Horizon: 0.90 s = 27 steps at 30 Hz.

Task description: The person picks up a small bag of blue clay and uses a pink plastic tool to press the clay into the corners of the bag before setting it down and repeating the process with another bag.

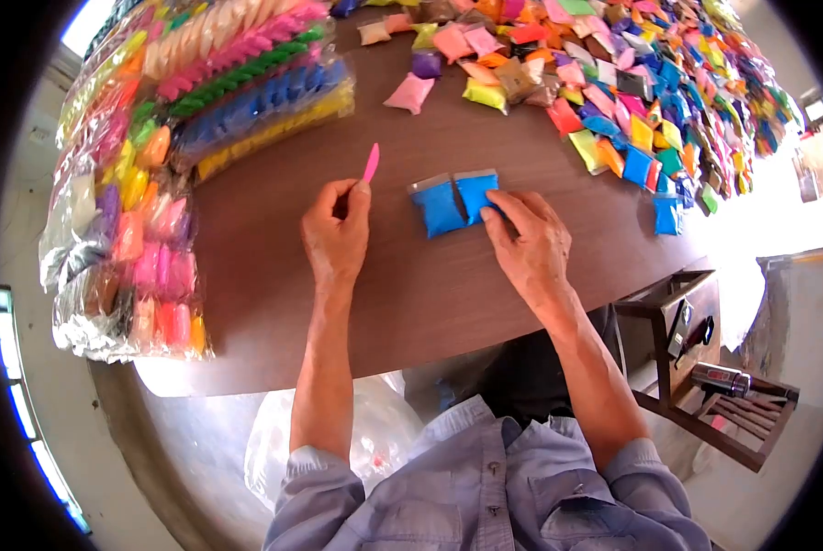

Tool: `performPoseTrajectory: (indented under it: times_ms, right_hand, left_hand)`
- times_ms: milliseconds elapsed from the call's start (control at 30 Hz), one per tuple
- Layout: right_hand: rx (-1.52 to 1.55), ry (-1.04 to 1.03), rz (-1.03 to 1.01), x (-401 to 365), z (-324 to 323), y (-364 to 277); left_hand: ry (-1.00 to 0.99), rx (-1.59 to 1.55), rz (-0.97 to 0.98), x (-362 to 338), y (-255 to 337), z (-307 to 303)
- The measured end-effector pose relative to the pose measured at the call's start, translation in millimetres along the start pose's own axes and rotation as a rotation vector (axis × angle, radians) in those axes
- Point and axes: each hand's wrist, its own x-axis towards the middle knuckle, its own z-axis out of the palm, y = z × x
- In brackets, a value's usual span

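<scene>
Between thumb and fingers, my left hand [336, 231] pinches a small pink plastic tool [372, 163], its tip pointing up and away. Two blue packets lie side by side on the brown table [402, 303], right of that hand. The left blue packet [440, 209] touches neither hand. My right hand [532, 241] has its fingertips on the right edge of the other blue packet [476, 194], with thumb and index finger slightly apart.
Rows of bagged coloured packets [264, 92] line the table's left side. A large heap of loose coloured packets [632, 101] covers the back right. A wooden stool [668, 395] with a metal flask [722, 377] stands at the right. A clear plastic bag [375, 441] hangs below the front edge.
</scene>
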Motion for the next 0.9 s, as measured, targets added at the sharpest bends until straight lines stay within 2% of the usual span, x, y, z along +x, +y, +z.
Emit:
performPoseTrajectory:
  times_ms: [100, 233, 300, 333, 400, 467, 533, 567, 633, 733, 800, 867, 900]
  right_hand:
    - [-0.024, 0.058, -0.083, 2.7, 0.6, 1.8]
    - [0.033, 0.049, 0.053, -0.6, -19.1, 0.3]
    - [-0.047, 0.182, 0.003, -4.7, -32.4, 13.3]
    - [-0.060, 0.192, 0.005, -5.9, -43.6, 26.5]
    - [-0.264, 0.355, -0.063, -11.0, -79.9, 69.5]
    - [-0.356, 0.515, 0.048, -15.7, -111.4, 121.6]
    - [-0.491, 0.575, 0.179, -20.1, -144.3, 150.5]
    - [-0.493, 0.579, 0.182, -24.0, -153.0, 160.9]
    - [-0.523, 0.512, 0.382, -25.1, -163.5, 170.4]
    - [-0.589, 0.426, 0.454, -24.6, -160.3, 173.0]
    - [-0.583, 0.424, 0.457, -24.9, -158.5, 173.5]
    - [-0.594, 0.524, 0.313, -28.4, -155.7, 177.5]
    - [-0.588, 0.528, 0.317, -30.5, -155.9, 176.2]
  left_hand:
    - [0.000, 0.034, 0.036, 1.6, -1.9, -1.1]
    - [-0.028, -0.025, 0.020, 1.6, -3.0, -2.7]
    - [-0.040, -0.046, 0.010, 0.9, -3.1, -2.0]
    - [-0.029, -0.033, -0.011, 0.1, 0.4, -2.1]
    - [-0.022, -0.027, -0.031, -0.4, 2.1, -1.3]
    - [-0.016, 0.012, -0.007, 0.1, 0.8, -0.9]
    - [-0.015, 0.004, -0.003, 1.5, -1.9, -0.7]
    - [-0.014, 0.001, 0.000, 1.4, -2.1, -0.2]
    - [-0.012, 0.008, -0.002, 0.6, 2.9, 0.3]
    - [-0.011, 0.021, 0.004, 1.9, -2.4, -1.9]
    - [-0.010, 0.024, 0.021, 4.7, -9.1, -2.5]
    - [0.000, 0.020, 0.066, 5.7, -12.2, -3.6]
    - [0.000, 0.025, 0.073, 5.6, -11.5, -2.9]
